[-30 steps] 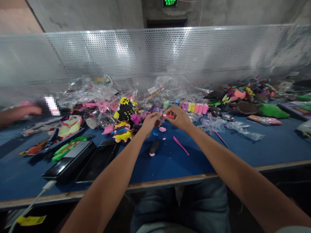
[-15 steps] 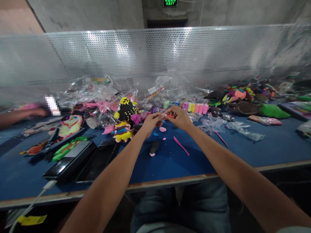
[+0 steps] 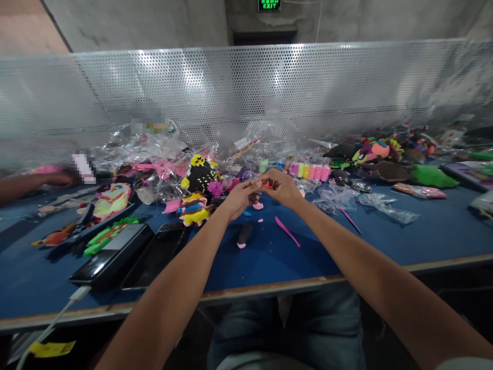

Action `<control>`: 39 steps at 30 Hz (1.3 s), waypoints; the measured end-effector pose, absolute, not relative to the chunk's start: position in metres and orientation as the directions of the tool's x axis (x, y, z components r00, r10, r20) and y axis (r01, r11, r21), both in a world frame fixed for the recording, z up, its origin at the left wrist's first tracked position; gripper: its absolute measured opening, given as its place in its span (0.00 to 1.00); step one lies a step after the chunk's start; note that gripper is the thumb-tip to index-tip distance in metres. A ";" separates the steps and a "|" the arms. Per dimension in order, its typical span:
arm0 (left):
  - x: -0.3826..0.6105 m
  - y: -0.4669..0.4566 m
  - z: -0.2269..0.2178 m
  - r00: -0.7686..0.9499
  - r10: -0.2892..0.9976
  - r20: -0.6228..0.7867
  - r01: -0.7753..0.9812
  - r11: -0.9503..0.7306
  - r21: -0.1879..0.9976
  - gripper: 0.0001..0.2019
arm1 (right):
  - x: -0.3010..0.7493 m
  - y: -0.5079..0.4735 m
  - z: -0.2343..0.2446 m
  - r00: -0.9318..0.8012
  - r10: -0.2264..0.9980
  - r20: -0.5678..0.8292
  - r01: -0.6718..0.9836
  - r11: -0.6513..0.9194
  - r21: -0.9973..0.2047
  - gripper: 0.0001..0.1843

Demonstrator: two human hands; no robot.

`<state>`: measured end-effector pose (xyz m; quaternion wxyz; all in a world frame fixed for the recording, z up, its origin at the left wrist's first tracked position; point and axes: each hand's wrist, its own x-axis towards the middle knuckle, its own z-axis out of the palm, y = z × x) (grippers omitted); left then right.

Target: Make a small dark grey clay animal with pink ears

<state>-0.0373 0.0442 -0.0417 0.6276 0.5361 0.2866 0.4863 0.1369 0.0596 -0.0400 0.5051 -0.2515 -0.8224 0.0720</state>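
Observation:
My left hand (image 3: 243,197) and my right hand (image 3: 282,188) meet fingertip to fingertip above the blue table. Part of a red clay piece (image 3: 268,184) shows between the closed fingers of my right hand. My left fingers are pinched together against the right ones; what lies between them is hidden. Below sit a pink clay lump (image 3: 258,206), a blue clay bit (image 3: 247,213) and a tiny pink piece (image 3: 260,220). Nearer me lies a dark clay roll (image 3: 244,235) with a pink end. A pink modelling tool (image 3: 287,231) rests to its right.
Clay figures, a black-and-yellow one (image 3: 201,177) among them, and plastic bags (image 3: 389,206) line the back before a perforated metal screen (image 3: 246,82). Several clay tubs (image 3: 311,171) stand behind my hands. A phone (image 3: 156,257) and black device (image 3: 111,257) lie left. Another person's hand (image 3: 57,179) reaches in.
My hands have shifted slightly where they meet, and less of the red clay shows between the fingers. The things on the table lie as before.

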 end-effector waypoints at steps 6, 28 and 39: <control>-0.039 0.039 -0.037 0.375 0.912 0.165 -0.188 -0.099 0.977 0.22 | 0.138 0.060 -0.040 -0.355 0.473 0.806 0.361 0.865 -0.349 0.18; -0.039 0.052 -0.044 0.139 0.975 0.172 -0.230 -0.137 0.964 0.22 | 0.143 0.067 -0.046 -0.600 0.671 0.436 0.451 0.734 -0.508 0.12; -0.039 0.054 -0.041 0.059 0.950 0.308 -0.050 -0.305 0.951 0.17 | 0.138 0.064 -0.047 -0.745 0.632 0.211 0.412 0.686 -0.599 0.11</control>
